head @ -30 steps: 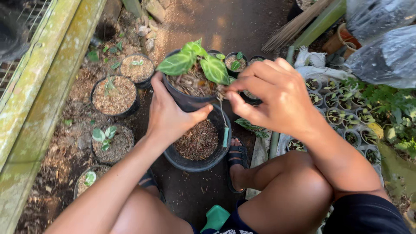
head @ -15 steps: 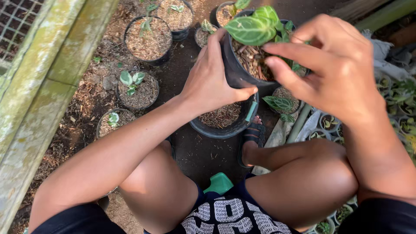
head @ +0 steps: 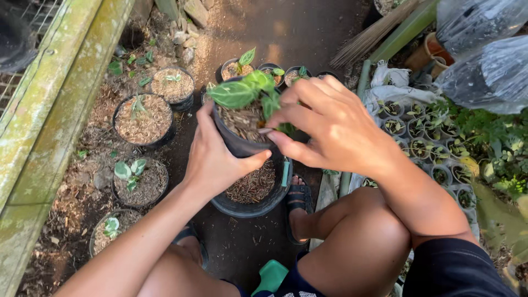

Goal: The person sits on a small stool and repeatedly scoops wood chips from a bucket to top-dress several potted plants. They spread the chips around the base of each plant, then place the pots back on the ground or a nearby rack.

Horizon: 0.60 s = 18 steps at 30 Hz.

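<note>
My left hand (head: pixel 217 159) grips the side of a small black pot (head: pixel 237 144) that holds a green-leaved seedling (head: pixel 242 91) in brown bark mix. The pot is held above a wider black basin (head: pixel 258 201) of the same bark mix on the ground. My right hand (head: pixel 330 126) rests over the pot's top, fingertips pressing into the mix beside the seedling's stem. Its fingers are curled and I see nothing held in them. My bare knees are at the bottom of the view, one foot in a dark sandal (head: pixel 297 209).
Several potted seedlings (head: pixel 146 118) stand on the dirt to the left and behind. A mossy wooden beam (head: pixel 49 104) runs along the left. Trays of small pots (head: pixel 423 137) and clear plastic bags (head: pixel 484 49) fill the right. A green stool (head: pixel 269 275) shows between my legs.
The view has tilted back up and away from my lap. My hands still hold the same pot, and my right hand's fingers have shifted onto the mix at the stem.
</note>
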{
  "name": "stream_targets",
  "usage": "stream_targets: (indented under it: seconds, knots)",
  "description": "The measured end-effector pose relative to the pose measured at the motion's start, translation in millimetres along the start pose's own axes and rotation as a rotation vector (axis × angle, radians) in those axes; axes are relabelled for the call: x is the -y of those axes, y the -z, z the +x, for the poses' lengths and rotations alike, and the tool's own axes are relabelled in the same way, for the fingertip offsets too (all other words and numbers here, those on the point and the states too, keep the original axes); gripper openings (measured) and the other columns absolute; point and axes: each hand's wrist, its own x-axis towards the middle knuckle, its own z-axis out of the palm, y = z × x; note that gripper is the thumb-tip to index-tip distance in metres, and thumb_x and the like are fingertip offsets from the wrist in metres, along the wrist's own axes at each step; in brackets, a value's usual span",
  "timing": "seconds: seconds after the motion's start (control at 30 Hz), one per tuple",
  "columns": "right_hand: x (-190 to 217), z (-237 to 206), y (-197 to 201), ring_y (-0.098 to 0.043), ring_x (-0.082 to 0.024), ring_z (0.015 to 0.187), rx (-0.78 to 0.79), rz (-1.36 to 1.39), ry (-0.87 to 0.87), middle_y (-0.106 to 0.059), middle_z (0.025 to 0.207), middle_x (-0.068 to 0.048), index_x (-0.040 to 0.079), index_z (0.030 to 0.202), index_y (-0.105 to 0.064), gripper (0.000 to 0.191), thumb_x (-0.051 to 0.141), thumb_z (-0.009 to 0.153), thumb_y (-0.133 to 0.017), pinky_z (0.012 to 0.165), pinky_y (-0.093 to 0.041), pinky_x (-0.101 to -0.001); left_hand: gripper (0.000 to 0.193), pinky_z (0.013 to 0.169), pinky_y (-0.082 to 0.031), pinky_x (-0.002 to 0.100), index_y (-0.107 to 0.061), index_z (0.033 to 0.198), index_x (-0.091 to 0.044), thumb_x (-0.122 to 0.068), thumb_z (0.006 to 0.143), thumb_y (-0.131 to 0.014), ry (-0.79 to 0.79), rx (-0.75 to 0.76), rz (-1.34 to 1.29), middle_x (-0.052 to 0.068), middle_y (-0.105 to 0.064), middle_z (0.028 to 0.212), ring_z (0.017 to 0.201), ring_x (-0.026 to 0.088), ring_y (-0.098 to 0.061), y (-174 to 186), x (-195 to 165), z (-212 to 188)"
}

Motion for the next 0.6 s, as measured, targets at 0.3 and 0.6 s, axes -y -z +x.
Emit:
stream_targets:
  seconds: [0.3,0.6]
  knots:
    - [6,-7,3,-0.069,-0.03,0.081,0.168,0.091,-0.021,-0.067,0.093,-0.01,0.004,0.105,-0.072,0.021,0.019,0.091,-0.078,0.069,-0.056,-0.0417,0.123,0.109,-0.048,0.043,-0.02,0.146,0.01,-0.04,0.065,-0.098,0.051,-0.109,-0.06,0.03,-0.054,0.139,0.13,0.037,-0.059,15,6,-1]
    - [8,-12,-8,-0.066,-0.022,0.092,0.06,-0.257,0.168,-0.068,0.104,-0.004,0.005,0.117,-0.074,0.019,0.01,0.099,-0.077,0.077,-0.051,-0.0315,0.115,0.112,-0.048,0.048,-0.025,0.153,-0.001,-0.038,0.077,-0.103,-0.159,-0.049,0.101,0.025,-0.049,0.143,0.134,0.044,-0.052,-15,25,-24]
